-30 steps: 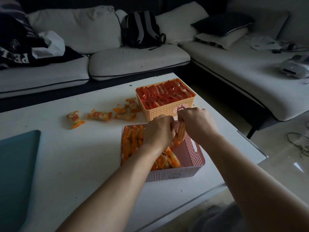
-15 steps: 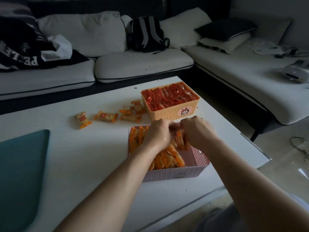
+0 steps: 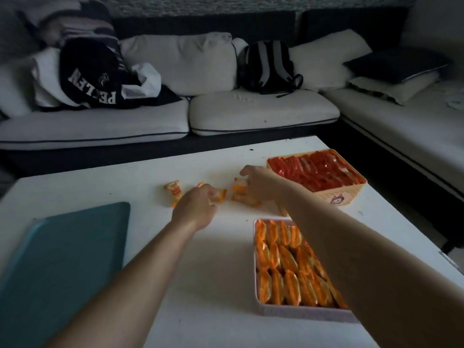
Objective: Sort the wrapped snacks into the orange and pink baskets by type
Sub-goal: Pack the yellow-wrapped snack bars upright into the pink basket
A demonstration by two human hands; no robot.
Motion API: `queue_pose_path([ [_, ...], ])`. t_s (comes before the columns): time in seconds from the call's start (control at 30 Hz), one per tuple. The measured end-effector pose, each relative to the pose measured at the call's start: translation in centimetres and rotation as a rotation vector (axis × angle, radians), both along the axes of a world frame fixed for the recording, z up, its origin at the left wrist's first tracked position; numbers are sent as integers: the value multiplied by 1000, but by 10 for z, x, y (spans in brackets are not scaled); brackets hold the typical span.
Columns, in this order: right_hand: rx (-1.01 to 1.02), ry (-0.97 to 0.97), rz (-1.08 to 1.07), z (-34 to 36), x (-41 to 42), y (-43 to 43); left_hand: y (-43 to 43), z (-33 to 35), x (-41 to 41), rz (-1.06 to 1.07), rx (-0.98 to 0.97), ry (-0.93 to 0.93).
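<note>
Now it's pickup of the last loose snacks (image 3: 244,197) on the table (image 3: 226,247) btwn baskets. Left hand (image 3: 197,205) pinches one pack; right hand (image 3: 258,183) curls over the pile, grip unclear. Next, probably: carry them to the pink basket (image 3: 256,301), w/ orange basket (image 3: 351,194) holding red ones.

Head view looks down over table (image 3: 226,247)
</note>
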State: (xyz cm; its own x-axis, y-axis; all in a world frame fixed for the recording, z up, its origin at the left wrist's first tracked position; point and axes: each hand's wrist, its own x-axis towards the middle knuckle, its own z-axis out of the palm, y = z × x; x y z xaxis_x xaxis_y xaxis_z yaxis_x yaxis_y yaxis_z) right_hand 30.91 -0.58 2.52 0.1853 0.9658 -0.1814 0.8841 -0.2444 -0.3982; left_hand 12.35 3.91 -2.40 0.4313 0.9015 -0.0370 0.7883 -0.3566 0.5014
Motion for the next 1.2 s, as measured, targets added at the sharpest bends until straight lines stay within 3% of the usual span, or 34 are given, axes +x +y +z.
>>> queue_pose_path([
  [0.1,-222,-117,15,-24,2,44,41,-19,-1,-76,55,198],
  [0.23,-351,-241,-18,-63,14,90,80,-36,12,-255,166,399],
  [0.4,-184,-276,-90,-86,25,113,102,-53,27,-405,210,608],
  [0.47,-216,-329,-72,-90,24,113,104,-54,25,-383,194,568],
  [0.57,-253,-341,-52,-95,21,110,107,-46,14,-145,67,191],
  [0.67,-183,-271,-12,-87,19,101,117,-41,3,228,219,-30],
  [0.73,-104,-214,-16,-79,19,93,125,-44,-6,391,118,43],
  [0.8,11,-145,-76,-76,21,90,126,-52,-12,414,-10,203],
  [0.93,144,-110,-171,-78,21,93,121,-63,-14,364,56,301],
  [1.07,3,-247,-87,-93,19,98,118,-63,-18,365,-33,301],
  [1.2,-92,-185,-140,-95,13,97,109,-64,-17,332,-133,169],
])
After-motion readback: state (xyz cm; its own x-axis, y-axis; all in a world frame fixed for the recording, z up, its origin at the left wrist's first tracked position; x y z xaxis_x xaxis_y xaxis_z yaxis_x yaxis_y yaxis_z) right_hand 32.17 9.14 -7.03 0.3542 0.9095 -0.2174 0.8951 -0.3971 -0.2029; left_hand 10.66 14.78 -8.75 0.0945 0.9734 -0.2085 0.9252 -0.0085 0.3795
